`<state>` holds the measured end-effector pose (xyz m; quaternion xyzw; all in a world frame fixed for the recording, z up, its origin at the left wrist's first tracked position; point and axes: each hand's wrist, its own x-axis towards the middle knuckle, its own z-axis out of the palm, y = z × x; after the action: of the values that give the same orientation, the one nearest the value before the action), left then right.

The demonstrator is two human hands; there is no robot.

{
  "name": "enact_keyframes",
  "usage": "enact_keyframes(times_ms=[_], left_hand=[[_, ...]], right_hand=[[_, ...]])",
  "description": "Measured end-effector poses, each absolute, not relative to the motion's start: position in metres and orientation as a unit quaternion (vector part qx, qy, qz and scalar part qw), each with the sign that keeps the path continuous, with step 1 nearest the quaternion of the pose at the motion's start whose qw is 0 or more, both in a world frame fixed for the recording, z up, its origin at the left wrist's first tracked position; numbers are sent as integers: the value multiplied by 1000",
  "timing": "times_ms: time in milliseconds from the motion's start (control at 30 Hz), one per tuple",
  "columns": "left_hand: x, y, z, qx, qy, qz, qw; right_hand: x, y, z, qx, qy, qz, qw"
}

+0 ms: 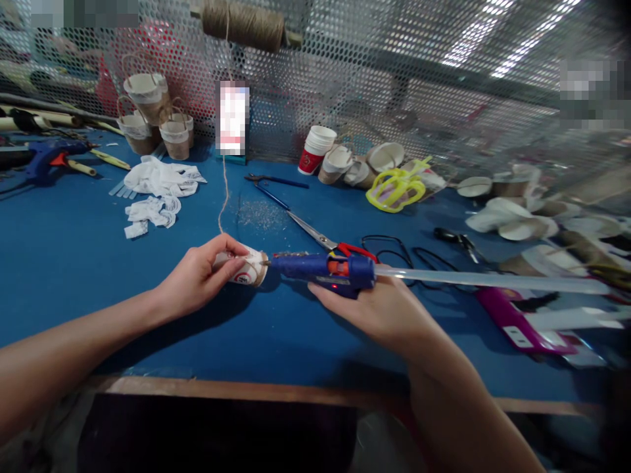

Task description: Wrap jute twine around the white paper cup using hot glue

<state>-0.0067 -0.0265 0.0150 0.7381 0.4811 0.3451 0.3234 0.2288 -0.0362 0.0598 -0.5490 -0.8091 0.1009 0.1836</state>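
Observation:
My left hand (204, 270) is closed on a small white paper cup (249, 270) lying on its side, with brown twine round its rim. A strand of twine (225, 187) runs from the cup up to a spool (243, 25). In my right hand (377, 309) is a blue hot glue gun (323, 270), a small red light glowing on its body. The gun's nozzle points left and meets, or nearly meets, the cup's rim. A long clear glue stick (493, 279) sticks out of its back.
Red-handled scissors (315, 231) and blue-handled pliers (279, 182) lie beyond the cup. White lace (160, 179), twine-covered cups (175, 139) and a second glue gun (52, 157) are at left. Stacked paper cups (317, 150) stand behind; more cups and a purple box (513, 322) lie right.

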Motion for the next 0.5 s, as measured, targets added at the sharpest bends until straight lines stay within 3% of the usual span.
enact_keyframes(times_ms=[333, 500], left_hand=[[-6, -27, 16, 738, 485, 343, 320], [-6, -27, 16, 738, 482, 345, 324]], right_hand=[[230, -34, 61, -548, -817, 123, 133], [231, -36, 60, -535, -814, 150, 171]])
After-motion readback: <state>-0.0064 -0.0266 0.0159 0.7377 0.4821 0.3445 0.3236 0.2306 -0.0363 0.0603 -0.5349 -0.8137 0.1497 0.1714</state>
